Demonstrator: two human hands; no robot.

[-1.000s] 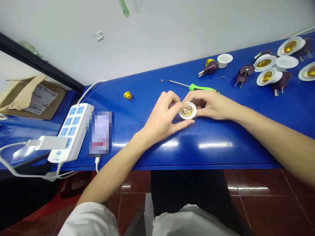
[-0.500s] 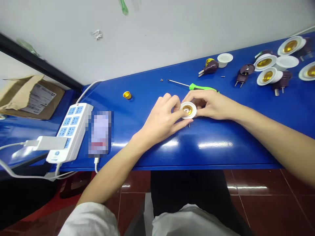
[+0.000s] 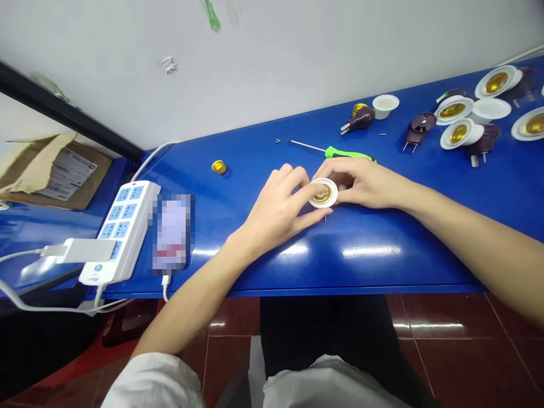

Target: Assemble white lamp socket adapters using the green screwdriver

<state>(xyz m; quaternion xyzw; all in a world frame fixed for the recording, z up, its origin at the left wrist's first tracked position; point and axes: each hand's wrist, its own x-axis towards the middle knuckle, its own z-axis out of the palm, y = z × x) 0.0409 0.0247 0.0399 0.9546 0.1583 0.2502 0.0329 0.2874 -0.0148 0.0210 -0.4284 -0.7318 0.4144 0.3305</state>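
- Glossy blue bench (image 3: 263, 277), pale wall (image 3: 276, 68) behind.
- Right hand (image 3: 368, 178): fingers gripping a white-rimmed, gold-lined round socket (image 3: 326, 198) at mid-bench, seemingly steadying it.
- Left hand (image 3: 278, 207): index finger inside, thumb below; grip unclear.

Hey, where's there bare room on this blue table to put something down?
On the blue table, one bare patch lies between the phone, brass cup and left hand. Another lies between both forearms and the near edge. The far right is crowded with lamp sockets and brown plugs.
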